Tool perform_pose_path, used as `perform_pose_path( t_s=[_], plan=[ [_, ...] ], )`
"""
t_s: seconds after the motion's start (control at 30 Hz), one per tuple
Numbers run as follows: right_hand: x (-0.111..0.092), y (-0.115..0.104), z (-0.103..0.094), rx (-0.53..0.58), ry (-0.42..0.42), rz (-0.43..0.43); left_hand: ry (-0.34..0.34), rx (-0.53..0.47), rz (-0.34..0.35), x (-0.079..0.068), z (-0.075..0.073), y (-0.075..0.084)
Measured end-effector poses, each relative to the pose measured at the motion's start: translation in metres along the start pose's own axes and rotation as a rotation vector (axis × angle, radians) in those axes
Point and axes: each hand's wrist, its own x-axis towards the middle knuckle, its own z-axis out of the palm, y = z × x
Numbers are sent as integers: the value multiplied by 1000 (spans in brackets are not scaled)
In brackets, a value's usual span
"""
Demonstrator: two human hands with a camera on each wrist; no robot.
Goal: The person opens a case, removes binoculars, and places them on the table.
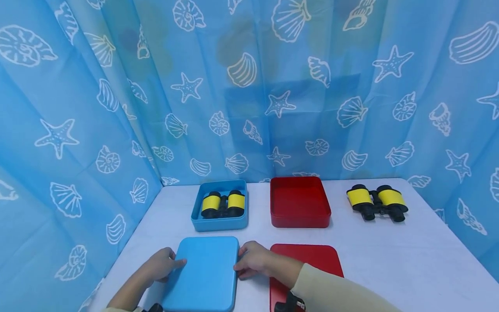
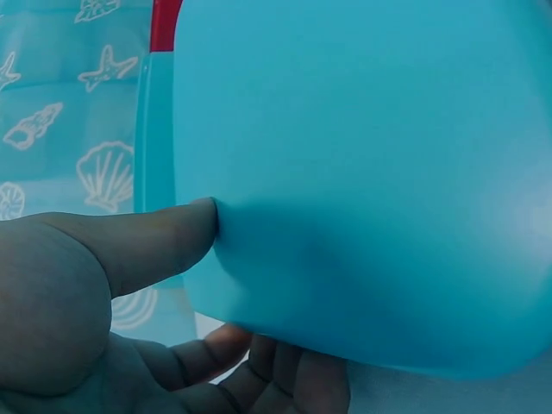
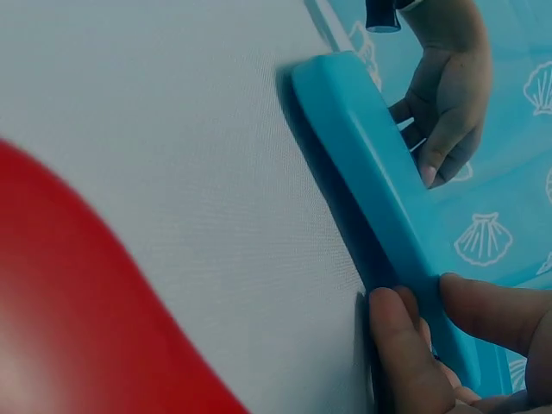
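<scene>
from the head, the blue lid [image 1: 204,273] sits at the worktop [image 1: 382,260], nearer than the blue box [image 1: 219,224], the left hand [image 1: 160,263] and right hand [image 1: 253,261] clamped on opposite edges. from the left wrist, thumb above, fingers beneath; it looks light, stiff, slightly slick. from the right wrist, that grip pinches the rim, likely the surest hold.

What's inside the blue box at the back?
A pair of black and yellow binoculars is inside the blue box. The blue lid is off, so you can peek in, but whatever is right under the binoculars stays hidden.
</scene>
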Motion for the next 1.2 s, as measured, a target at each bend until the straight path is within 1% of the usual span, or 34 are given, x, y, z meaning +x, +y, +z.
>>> perform_pose_path(
  t_s=[0.17,0.4,0.5,0.67,0.8,0.97,1.03,1.2],
  plan=[
    [2,-2,1,-84,16,-4,0,32,0,1,1,-1],
    [3,-7,1,-238,2,-37,13,62,-4,-1,5,-1],
    [2,-10,0,-352,14,-48,15,77,-2,-1,5,0],
    [0,-16,-1,-607,11,-66,15,108,11,0,9,2],
    [0,-18,0,-739,-5,-68,22,124,19,-1,12,1],
    [2,-16,3,-825,19,-67,34,135,35,-3,13,2],
    [2,-17,3,-833,29,-67,37,149,34,-2,12,3],
    [4,-20,0,-849,58,-62,47,238,17,5,5,8]
  ],
)
